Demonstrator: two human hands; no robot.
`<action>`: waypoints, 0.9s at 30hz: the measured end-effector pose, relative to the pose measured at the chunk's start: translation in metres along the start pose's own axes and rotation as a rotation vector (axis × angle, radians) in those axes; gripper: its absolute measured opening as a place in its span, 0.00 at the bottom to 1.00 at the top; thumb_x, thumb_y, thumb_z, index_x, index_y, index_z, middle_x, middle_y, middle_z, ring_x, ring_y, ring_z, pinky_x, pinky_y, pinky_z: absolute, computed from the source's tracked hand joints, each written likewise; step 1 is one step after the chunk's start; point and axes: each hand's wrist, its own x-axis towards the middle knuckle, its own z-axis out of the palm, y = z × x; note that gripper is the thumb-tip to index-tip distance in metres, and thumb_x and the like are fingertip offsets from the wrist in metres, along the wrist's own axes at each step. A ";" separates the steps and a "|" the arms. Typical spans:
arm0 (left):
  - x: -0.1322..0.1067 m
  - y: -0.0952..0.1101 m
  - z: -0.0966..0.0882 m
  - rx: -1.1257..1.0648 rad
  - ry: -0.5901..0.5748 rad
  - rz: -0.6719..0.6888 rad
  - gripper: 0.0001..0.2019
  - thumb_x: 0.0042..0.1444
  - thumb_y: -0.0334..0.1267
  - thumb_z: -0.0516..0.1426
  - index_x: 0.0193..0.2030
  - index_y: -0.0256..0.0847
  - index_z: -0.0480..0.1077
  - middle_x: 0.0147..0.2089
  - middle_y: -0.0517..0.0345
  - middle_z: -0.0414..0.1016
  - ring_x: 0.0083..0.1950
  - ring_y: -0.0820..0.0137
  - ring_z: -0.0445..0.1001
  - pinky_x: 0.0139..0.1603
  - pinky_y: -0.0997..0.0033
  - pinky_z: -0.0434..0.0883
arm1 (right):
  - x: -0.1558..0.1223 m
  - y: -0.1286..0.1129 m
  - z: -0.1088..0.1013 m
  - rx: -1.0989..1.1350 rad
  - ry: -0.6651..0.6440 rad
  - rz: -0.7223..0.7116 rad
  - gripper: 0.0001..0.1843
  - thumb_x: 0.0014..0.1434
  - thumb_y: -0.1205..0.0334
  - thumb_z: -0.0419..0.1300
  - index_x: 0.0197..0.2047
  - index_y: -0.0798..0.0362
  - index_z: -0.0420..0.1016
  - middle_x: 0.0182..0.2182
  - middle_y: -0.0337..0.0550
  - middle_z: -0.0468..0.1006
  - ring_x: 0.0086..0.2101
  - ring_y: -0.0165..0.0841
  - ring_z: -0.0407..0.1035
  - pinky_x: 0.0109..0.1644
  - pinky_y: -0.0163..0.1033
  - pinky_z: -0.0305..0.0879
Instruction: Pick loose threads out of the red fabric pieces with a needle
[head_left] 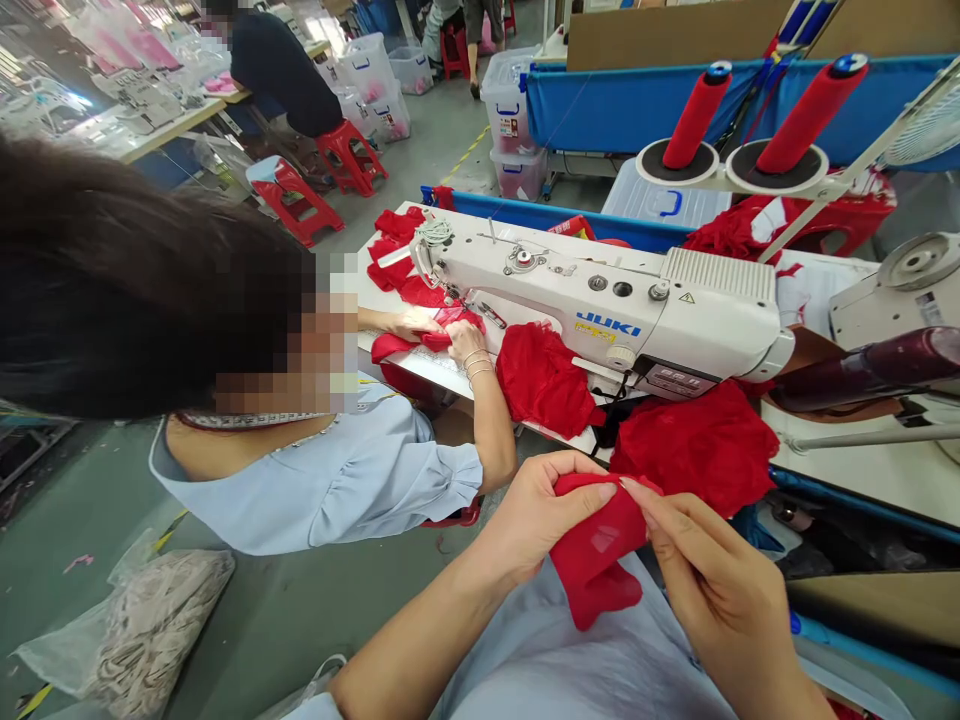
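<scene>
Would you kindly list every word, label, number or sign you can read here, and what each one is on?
"JUKI": blue letters on the white sewing machine.
Warning triangle: on the same machine; the mark inside is too small to read.
Too small or blurred to read: the yellow sticker under "JUKI", the display panel, and the label on a plastic box. Any other marks are also unreadable.
</scene>
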 end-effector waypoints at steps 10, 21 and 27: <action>-0.005 0.003 0.001 -0.032 -0.026 -0.017 0.17 0.42 0.46 0.70 0.28 0.35 0.72 0.24 0.62 0.73 0.23 0.79 0.66 0.25 0.79 0.60 | -0.010 0.003 -0.003 -0.225 -0.025 -0.099 0.27 0.62 0.78 0.53 0.61 0.48 0.70 0.35 0.40 0.76 0.29 0.23 0.71 0.31 0.26 0.65; -0.007 0.003 0.004 0.065 -0.017 0.028 0.17 0.46 0.47 0.68 0.28 0.35 0.71 0.23 0.62 0.71 0.23 0.79 0.64 0.24 0.79 0.59 | -0.014 0.002 -0.004 -0.240 -0.022 -0.063 0.27 0.62 0.78 0.53 0.61 0.49 0.71 0.33 0.39 0.76 0.27 0.23 0.70 0.30 0.27 0.65; -0.005 0.001 0.001 0.017 -0.040 0.019 0.15 0.46 0.44 0.68 0.28 0.35 0.72 0.25 0.61 0.74 0.25 0.79 0.67 0.25 0.79 0.61 | -0.008 -0.003 -0.002 -0.085 -0.001 -0.007 0.25 0.62 0.76 0.53 0.58 0.48 0.74 0.31 0.40 0.76 0.26 0.25 0.71 0.29 0.27 0.67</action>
